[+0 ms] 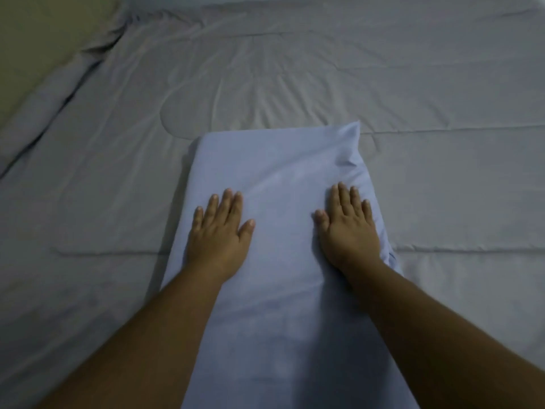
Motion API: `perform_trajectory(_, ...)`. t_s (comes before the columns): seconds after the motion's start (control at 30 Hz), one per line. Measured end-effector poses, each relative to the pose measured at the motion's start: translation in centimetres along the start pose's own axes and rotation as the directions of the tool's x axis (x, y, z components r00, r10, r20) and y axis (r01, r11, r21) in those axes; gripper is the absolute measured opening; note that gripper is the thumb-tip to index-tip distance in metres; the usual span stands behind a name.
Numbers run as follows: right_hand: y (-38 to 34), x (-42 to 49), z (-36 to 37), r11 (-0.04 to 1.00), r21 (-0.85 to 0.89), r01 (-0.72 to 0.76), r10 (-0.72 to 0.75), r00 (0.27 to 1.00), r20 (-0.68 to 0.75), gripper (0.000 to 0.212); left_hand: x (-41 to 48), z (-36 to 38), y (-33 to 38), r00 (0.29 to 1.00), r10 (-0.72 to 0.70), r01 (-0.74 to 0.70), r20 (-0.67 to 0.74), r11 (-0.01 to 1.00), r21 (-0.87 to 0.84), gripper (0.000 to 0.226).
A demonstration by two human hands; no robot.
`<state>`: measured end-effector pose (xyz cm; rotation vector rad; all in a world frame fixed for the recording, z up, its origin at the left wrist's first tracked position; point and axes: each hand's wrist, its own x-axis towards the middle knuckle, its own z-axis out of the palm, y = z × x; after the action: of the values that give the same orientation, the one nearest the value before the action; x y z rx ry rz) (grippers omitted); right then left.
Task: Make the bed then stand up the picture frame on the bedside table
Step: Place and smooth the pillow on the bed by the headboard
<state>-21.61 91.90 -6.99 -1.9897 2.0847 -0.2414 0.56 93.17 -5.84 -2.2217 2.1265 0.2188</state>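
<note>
Bed covered by a pale grey quilted cover (pixel 413 84) fills nearly the whole view; cover lies spread flat, faint stitched lines across it, shallow creases fanning out around upper centre; along the upper left its edge is bunched into a thick rumpled fold (pixel 73 75) running diagonally; beyond that fold, in the top left corner, a plain olive-tan fabric surface (pixel 44 39), cannot tell what it is; long light blue rectangular pillow (pixel 280 172) lies on top of the grey cover at centre, lengthwise, from the bottom edge of view up to about mid-frame, far right corner sticking up in a small point, a few soft wrinkles near that corner; two bare forearms come in from the bottom corners and cross onto the pillow; left hand (pixel 219 231) rests palm down on the left part of the pillow, fingers straight and slightly spread, thumb out toward centre, grasping nothing; right hand (pixel 348 228) rests palm down near the pillow's right edge, fingers straight and close together, also grasping nothing; hands well apart, bare pillow fabric between them.
</note>
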Motion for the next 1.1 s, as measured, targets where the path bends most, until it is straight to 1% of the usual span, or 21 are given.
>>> perform_trajectory(0.03, 0.1, 0.1, -0.2, 1.0, -0.004, -0.011, 0.011, 1.0, 0.016, 0.061, -0.3, 0.0, -0.3, 0.998, -0.028, 0.027, -0.048, 1.0, -0.014, 0.061)
perform_trajectory(0.07, -0.1, 0.0, -0.3, 0.999, -0.01, -0.035, 0.036, 0.999, 0.022, 0.06, -0.7, -0.1, -0.8, 0.992, -0.095, 0.091, -0.088, 0.995, -0.052, 0.061)
perform_trajectory(0.1, -0.1, -0.1, -0.3, 0.996, -0.017, -0.085, 0.086, 0.996, 0.007, 0.06, -1.2, -0.3, -1.4, 0.973, -0.208, 0.195, -0.098, 0.972, -0.132, 0.061)
perform_trajectory(0.13, -0.2, -0.3, -0.4, 0.986, -0.018, -0.164, 0.163, 0.986, -0.026, 0.059, -1.7, -0.4, -1.9, 0.938, -0.339, 0.315, -0.071, 0.919, -0.237, 0.061)
perform_trajectory(0.17, -0.2, -0.6, -0.4, 0.967, -0.005, -0.253, 0.253, 0.966, -0.055, 0.057, -2.2, -0.7, -2.2, 0.891, -0.454, 0.423, -0.016, 0.842, -0.335, 0.061)
perform_trajectory(0.2, -0.3, -0.9, -0.6, 0.943, 0.015, -0.331, 0.331, 0.94, -0.076, 0.053, -2.6, -0.8, -2.3, 0.844, -0.535, 0.506, 0.036, 0.773, -0.382, 0.059)
perform_trajectory(0.23, -0.4, -1.0, -0.8, 0.916, 0.06, -0.397, 0.401, 0.911, -0.099, 0.047, -2.7, -0.9, -2.3, 0.813, -0.578, 0.557, 0.065, 0.741, -0.376, 0.059)
perform_trajectory(0.3, -0.5, -0.8, -1.2, 0.84, 0.225, -0.494, 0.529, 0.838, -0.133, 0.041, -2.6, -1.1, -2.4, 0.811, -0.578, 0.572, 0.095, 0.745, -0.344, 0.062)
perform_trajectory(0.33, -0.7, -0.7, -1.6, 0.803, 0.297, -0.517, 0.568, 0.815, -0.115, 0.041, -2.4, -1.3, -2.6, 0.823, -0.557, 0.556, 0.108, 0.753, -0.35, 0.064)
perform_trajectory(0.37, -1.0, -0.4, -1.9, 0.78, 0.335, -0.529, 0.583, 0.808, -0.082, 0.04, -2.2, -1.5, -2.8, 0.836, -0.536, 0.539, 0.121, 0.758, -0.366, 0.064)
perform_trajectory(0.47, -2.2, 0.3, -3.2, 0.777, 0.356, -0.519, 0.567, 0.823, -0.038, 0.035, -1.1, -2.4, -3.9, 0.861, -0.492, 0.499, 0.129, 0.766, -0.406, 0.063)
perform_trajectory(0.6, -5.5, 1.4, -4.1, 0.777, 0.357, -0.518, 0.571, 0.819, -0.054, 0.036, 0.5, -4.1, -7.0, 0.893, -0.442, 0.433, 0.086, 0.789, -0.436, 0.063)
perform_trajectory(0.67, -8.5, 2.4, -3.9, 0.789, 0.361, -0.497, 0.55, 0.833, -0.055, 0.038, 1.8, -5.3, -9.9, 0.902, -0.428, 0.409, 0.059, 0.801, -0.438, 0.062)
perform_trajectory(0.8, -17.6, 4.3, -2.0, 0.758, 0.448, -0.474, 0.546, 0.837, -0.037, 0.038, 4.4, -8.4, -18.9, 0.9, -0.436, 0.396, -0.006, 0.823, -0.407, 0.062)
perform_trajectory(0.97, -32.1, 6.5, 3.2, 0.683, 0.575, -0.451, 0.512, 0.857, 0.064, 0.038, 6.0, -12.7, -33.4, 0.888, -0.452, 0.408, -0.083, 0.86, -0.306, 0.063)
perform_trajectory(1.03, -37.6, 7.0, 5.4, 0.661, 0.622, -0.419, 0.47, 0.878, 0.091, 0.035, 6.5, -14.7, -38.8, 0.879, -0.458, 0.42, -0.128, 0.874, -0.245, 0.062)
perform_trajectory(1.1, -44.2, 7.3, 8.0, 0.661, 0.657, -0.362, 0.373, 0.918, 0.131, 0.033, 7.0, -17.5, -44.9, 0.86, -0.481, 0.449, -0.17, 0.872, -0.192, 0.063)
